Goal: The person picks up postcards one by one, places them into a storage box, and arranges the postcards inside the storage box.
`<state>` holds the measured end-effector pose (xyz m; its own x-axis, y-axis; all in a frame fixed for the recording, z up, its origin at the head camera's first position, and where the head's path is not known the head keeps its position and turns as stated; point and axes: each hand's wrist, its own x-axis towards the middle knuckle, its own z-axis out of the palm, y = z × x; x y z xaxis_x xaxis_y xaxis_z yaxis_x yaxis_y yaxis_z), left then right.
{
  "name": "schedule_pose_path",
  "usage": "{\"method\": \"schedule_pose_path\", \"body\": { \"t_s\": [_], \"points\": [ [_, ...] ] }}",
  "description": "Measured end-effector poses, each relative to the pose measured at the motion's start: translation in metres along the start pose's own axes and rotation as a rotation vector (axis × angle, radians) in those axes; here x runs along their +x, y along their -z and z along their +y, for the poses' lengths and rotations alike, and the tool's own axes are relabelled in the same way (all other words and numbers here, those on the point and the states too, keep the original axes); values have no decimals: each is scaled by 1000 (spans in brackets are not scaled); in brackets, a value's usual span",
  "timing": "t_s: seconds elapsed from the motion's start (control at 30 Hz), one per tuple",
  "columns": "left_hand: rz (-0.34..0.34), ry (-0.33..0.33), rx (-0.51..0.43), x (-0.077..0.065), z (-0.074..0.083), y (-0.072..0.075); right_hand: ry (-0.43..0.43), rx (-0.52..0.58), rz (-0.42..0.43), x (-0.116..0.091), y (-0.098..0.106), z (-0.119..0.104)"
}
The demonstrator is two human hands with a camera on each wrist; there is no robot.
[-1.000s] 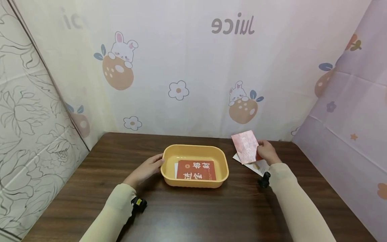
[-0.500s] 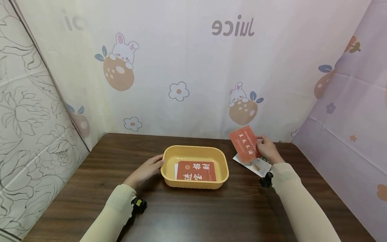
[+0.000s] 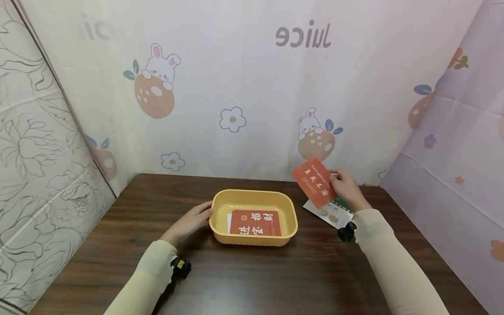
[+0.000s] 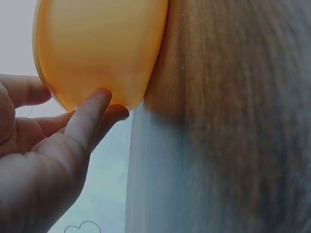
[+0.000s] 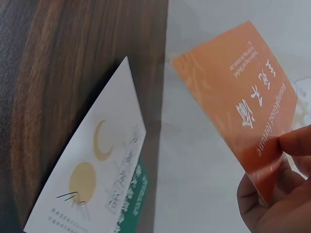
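My left hand (image 3: pixel 191 222) holds the left end of a yellow plastic tray (image 3: pixel 215 238). In the left wrist view its fingers (image 4: pixel 87 119) touch the tray's outer wall (image 4: pixel 99 43) and rim. Inside the tray lies a red card (image 3: pixel 256 222) with white characters, over a white one. My right hand (image 3: pixel 348 190) pinches another red card (image 3: pixel 315 181) by its edge, thumb on the printed face, raised above the table. Below it a white card (image 5: pixel 90 170) with a gold moon and circle rests on the table, partly over a green card (image 5: pixel 133 199).
The dark wood table (image 3: pixel 252 280) meets a patterned curtain (image 3: pixel 256 87) along its back edge. More printed cloth hangs at the left and right sides. A small black camera is strapped at each wrist.
The red card in my right hand has turned from its pale pink side to its red printed face. It has lifted slightly leftward, uncovering the white and green cards. My left hand stays put.
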<state>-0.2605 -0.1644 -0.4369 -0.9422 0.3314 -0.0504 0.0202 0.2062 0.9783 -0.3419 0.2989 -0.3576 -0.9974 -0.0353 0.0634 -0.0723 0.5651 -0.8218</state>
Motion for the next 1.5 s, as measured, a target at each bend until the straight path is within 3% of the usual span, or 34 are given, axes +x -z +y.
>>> {"method": "schedule_pose_path", "body": {
  "t_s": [0.3,0.67,0.97,1.13,1.5],
  "points": [
    [3,10,-1,-1,1,-1,98,-37,7,-8,-5,-24],
    [-11,-6,19,0,-1,1,268,-178,58,-7,-17,-39],
    [-26,-34,-2,0,-1,0,288,-208,49,-5,-29,-44],
    [-28,-34,-7,0,-1,0,314,-211,21,-5,-40,-57],
    [-30,-44,1,-1,-1,0,352,-196,-134,-4,-75,-77]
  ]
}}
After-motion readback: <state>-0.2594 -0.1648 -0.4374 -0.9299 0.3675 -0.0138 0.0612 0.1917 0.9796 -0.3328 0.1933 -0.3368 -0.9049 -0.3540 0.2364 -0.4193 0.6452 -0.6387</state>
